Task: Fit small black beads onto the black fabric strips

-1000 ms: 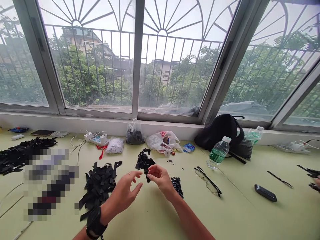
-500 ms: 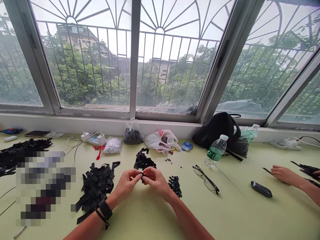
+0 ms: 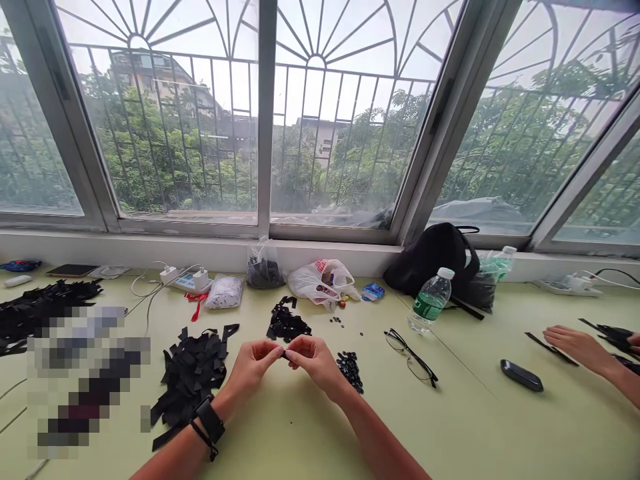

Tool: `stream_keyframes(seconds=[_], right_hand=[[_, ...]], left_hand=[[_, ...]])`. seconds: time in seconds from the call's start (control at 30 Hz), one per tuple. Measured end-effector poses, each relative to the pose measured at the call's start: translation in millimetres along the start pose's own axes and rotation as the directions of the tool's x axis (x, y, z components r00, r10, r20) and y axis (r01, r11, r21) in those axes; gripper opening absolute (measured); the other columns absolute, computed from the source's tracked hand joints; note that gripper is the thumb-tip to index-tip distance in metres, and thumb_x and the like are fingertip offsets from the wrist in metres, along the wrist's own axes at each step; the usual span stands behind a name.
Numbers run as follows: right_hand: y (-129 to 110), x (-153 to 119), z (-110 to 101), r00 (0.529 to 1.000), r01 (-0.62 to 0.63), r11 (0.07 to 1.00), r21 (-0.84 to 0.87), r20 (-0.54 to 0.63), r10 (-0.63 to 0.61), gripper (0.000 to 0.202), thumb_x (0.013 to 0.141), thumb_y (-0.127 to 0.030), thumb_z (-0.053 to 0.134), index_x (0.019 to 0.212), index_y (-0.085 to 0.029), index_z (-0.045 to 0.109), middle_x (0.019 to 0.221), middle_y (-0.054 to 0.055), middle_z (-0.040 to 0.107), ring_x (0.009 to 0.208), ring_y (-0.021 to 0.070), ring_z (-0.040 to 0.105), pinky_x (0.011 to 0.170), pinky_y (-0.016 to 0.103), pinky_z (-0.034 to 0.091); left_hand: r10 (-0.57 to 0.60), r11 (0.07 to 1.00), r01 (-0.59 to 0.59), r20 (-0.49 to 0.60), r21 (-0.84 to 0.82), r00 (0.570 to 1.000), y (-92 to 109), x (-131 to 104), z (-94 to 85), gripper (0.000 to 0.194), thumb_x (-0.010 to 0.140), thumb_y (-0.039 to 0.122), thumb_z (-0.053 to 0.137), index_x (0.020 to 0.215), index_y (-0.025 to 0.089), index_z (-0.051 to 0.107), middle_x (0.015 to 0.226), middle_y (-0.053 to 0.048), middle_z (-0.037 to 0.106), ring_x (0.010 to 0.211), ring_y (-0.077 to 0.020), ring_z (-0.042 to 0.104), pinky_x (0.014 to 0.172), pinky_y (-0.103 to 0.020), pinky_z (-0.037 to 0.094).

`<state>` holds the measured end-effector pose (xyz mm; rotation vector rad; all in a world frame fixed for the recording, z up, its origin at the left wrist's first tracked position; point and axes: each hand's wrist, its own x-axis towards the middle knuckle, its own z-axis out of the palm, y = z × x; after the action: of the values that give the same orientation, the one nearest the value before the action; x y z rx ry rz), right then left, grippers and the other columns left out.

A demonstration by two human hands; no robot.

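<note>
My left hand (image 3: 254,365) and my right hand (image 3: 314,363) meet at the middle of the table, thumbs and fingertips pinched together. Between them is a small black piece (image 3: 285,355), mostly covered by the fingers; its exact kind is too small to make out. Left of my left hand lies a heap of short black fabric strips (image 3: 193,370). A smaller pile of black pieces (image 3: 289,325) sits just beyond my fingertips. Beside my right wrist is a cluster of small black ring-like parts (image 3: 350,371). A black watch (image 3: 209,420) is on my left wrist.
Eyeglasses (image 3: 413,359), a water bottle (image 3: 431,301) and a dark oblong case (image 3: 521,375) stand to the right. Another person's hand (image 3: 575,347) rests by a black strip at far right. Plastic bags (image 3: 320,280) and a power strip (image 3: 187,280) line the window side.
My fingers have shifted slightly around the small black piece, which shows less now. At far right, the other person's hand has moved a little away from a black strip, now lying more exposed.
</note>
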<state>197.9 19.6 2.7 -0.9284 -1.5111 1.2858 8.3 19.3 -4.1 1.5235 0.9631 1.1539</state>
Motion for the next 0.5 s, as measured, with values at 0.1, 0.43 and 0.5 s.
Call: stream_keyframes(seconds=[0.1,0.43,0.5], right_hand=[[3,1,-2,1.000,-0.007,1.000,-0.004,0.010,0.008,0.034,0.075,-0.048,0.079,0.084,-0.016,0.072,0.073,0.003,0.069,0.065,0.0159,0.063,0.063,0.028,0.052],[18,7,-22,0.916,0.116,0.860,-0.496,-0.281,-0.286,0.036,0.083,-0.039,0.069,0.114,-0.020,0.070,0.121,0.013,0.068,0.114,0.0306,0.063,0.099,0.047,0.050],[17,7,-25,0.896,0.136,0.807,-0.575,-0.276,-0.348,0.028,0.086,-0.037,0.066,0.108,-0.021,0.071,0.122,0.013,0.068,0.117,0.0305,0.060,0.099,0.047,0.049]], left_hand=[[0.007,1.000,-0.006,-0.004,0.027,1.000,2,-1,0.2,0.040,0.084,0.054,0.068,0.084,0.015,0.078,0.082,-0.008,0.077,0.074,-0.0205,0.066,0.069,-0.028,0.049],[0.177,0.859,-0.082,-0.142,0.505,0.974,14,-9,-2.7,0.026,0.093,0.041,0.056,0.104,0.023,0.071,0.101,-0.005,0.074,0.070,-0.0186,0.064,0.063,-0.028,0.047],[0.213,0.744,-0.064,-0.145,0.665,0.966,16,-7,-16.9,0.021,0.092,0.035,0.055,0.104,0.023,0.069,0.100,-0.005,0.073,0.072,-0.0194,0.065,0.067,-0.029,0.047]])
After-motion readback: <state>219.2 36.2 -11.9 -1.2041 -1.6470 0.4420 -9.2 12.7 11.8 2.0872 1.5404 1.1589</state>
